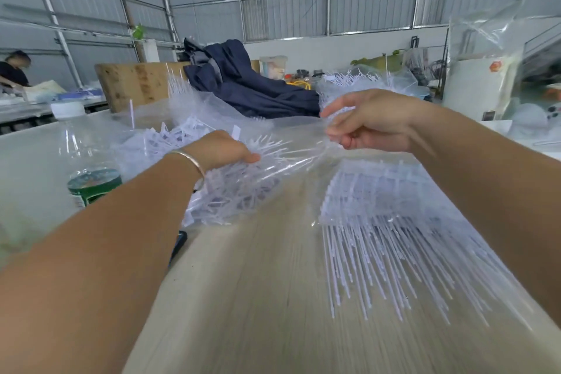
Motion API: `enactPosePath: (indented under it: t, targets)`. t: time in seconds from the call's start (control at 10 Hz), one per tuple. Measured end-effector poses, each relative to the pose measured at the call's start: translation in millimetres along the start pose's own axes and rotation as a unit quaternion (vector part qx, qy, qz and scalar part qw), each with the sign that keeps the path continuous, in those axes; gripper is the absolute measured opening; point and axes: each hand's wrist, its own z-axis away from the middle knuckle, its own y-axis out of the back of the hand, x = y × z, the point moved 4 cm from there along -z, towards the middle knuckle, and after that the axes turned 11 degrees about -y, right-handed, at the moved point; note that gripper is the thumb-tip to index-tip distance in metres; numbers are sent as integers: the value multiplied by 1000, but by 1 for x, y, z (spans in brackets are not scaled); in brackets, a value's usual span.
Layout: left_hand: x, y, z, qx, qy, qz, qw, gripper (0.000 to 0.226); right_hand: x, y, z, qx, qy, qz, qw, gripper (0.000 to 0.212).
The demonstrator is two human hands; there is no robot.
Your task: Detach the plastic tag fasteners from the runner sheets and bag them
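A clear plastic bag (243,188) full of loose white tag fasteners lies on the wooden table (258,297). My left hand (223,150) grips the bag's gathered top, with fastener tips poking out past my fingers. My right hand (372,124) pinches the stretched film of the bag's mouth, a little to the right and above the table. A stack of white fasteners on their runner sheets (394,222) lies flat at the right, their long pins pointing toward me.
A clear water bottle (91,167) with a green label stands at the left. More bagged fasteners (364,82) and a dark blue garment heap (243,82) lie beyond. A hanging clear bag (485,48) is at the right. A person works at the far left.
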Motion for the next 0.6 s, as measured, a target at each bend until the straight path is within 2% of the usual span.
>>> enactPosePath:
  t: [0.1, 0.2, 0.3, 0.4, 0.5, 0.6]
  targets:
    - [20, -42, 6, -22, -82, -287, 954, 63, -16, -18, -4, 4, 78, -75, 994, 33]
    - [17, -72, 14, -34, -90, -376, 922, 48, -25, -27, -8, 64, 125, -87, 986, 30]
    - [19, -61, 21, -70, -74, -327, 940, 62, -21, -22, -10, 108, 141, -100, 979, 22]
    - [28, -34, 22, -159, -84, -286, 941, 61, -9, -10, -8, 147, 121, -38, 981, 20]
    - [42, -7, 34, -205, -92, -252, 941, 58, 5, -3, 2, 152, 91, 18, 984, 21]
    - [63, 10, 51, -160, -92, -258, 948, 48, 9, -1, 18, 157, 88, 49, 982, 19]
